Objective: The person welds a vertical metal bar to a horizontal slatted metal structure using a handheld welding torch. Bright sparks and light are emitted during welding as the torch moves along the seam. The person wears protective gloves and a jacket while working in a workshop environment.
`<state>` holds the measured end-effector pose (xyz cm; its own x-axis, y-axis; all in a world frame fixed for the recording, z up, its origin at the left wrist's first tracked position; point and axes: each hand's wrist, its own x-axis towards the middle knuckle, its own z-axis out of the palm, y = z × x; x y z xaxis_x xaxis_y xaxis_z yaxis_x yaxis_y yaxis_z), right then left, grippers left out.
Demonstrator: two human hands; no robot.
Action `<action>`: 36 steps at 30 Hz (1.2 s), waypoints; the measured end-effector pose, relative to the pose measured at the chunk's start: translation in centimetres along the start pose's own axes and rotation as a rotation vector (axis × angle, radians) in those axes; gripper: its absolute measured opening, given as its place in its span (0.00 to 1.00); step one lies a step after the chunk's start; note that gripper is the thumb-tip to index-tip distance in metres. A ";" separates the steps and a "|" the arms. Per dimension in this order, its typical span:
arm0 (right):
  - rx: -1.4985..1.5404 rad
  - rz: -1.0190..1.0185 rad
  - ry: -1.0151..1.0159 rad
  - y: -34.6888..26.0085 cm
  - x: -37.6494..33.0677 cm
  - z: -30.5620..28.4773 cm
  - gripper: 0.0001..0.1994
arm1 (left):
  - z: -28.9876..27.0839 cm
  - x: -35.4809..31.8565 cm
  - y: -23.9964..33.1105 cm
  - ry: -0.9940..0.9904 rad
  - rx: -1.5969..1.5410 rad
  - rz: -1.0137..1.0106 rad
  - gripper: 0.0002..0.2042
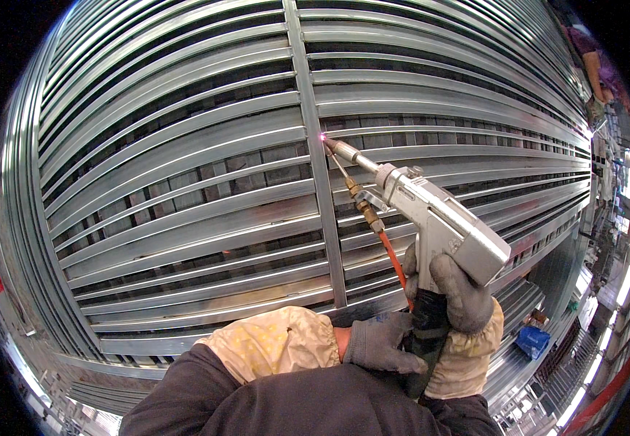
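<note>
Both gloved hands, right hand [460,291] and left hand [380,345], clench a silver-grey welding gun [431,218]; its slim nozzle glows pink against the steel slat frame [184,145].

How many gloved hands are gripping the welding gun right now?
2. The right hand in a grey knit glove wraps the grey metal welding gun just below its body. The left hand, also grey-gloved, steadies the black handle lower down.
</note>
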<state>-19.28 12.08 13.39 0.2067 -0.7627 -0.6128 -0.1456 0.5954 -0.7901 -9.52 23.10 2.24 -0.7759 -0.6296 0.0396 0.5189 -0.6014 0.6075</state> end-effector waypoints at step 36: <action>-0.017 -0.021 0.133 -1.0 -0.4 1.9 0.25 | -0.6 -0.1 2.0 0.005 0.078 -0.003 0.36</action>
<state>-17.36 12.29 14.50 0.0804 -0.8025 -0.5912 -0.1593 0.5752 -0.8024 -8.18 21.63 3.01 -0.7755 -0.6304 0.0336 0.4867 -0.5632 0.6678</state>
